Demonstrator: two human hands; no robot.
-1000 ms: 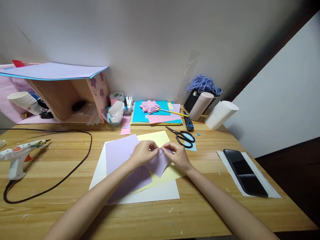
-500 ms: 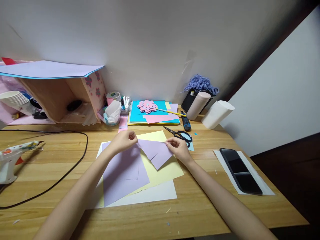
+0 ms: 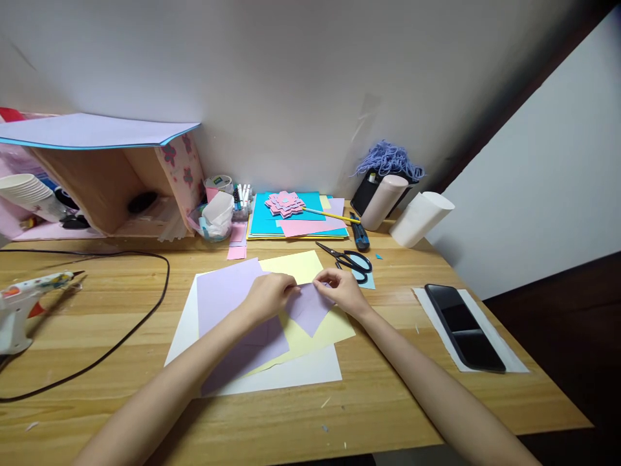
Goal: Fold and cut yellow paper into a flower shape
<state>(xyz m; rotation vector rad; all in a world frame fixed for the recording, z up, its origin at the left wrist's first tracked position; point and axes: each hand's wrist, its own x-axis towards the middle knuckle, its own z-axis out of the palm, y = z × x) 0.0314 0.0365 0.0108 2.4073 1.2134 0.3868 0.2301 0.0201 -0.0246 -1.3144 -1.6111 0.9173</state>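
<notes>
Between my two hands is a small piece of lilac paper [image 3: 310, 312], its lower corner pointing toward me. My left hand [image 3: 272, 294] pinches its upper left side, and my right hand [image 3: 339, 290] pinches the upper right edge close by. The fingertips are only a short gap apart. Beneath lie a larger lilac sheet [image 3: 226, 292], a pale yellow sheet [image 3: 334, 329] and a white sheet [image 3: 310, 367], overlapping on the desk. Black-handled scissors [image 3: 347, 260] rest just beyond my right hand, partly on a light blue paper scrap [image 3: 369, 279].
A glue gun [image 3: 29, 304] and black cable [image 3: 162, 298] occupy the left. Behind are a cardboard box [image 3: 179, 181], stacked coloured paper [image 3: 262, 223] with a pink paper flower [image 3: 284, 204], a utility knife [image 3: 359, 234] and paper rolls [image 3: 420, 220]. A phone [image 3: 464, 327] lies at right.
My left hand has moved right, close to my right hand. The small lilac paper, stretched wide before, now looks narrower, with its left part brought over to the right.
</notes>
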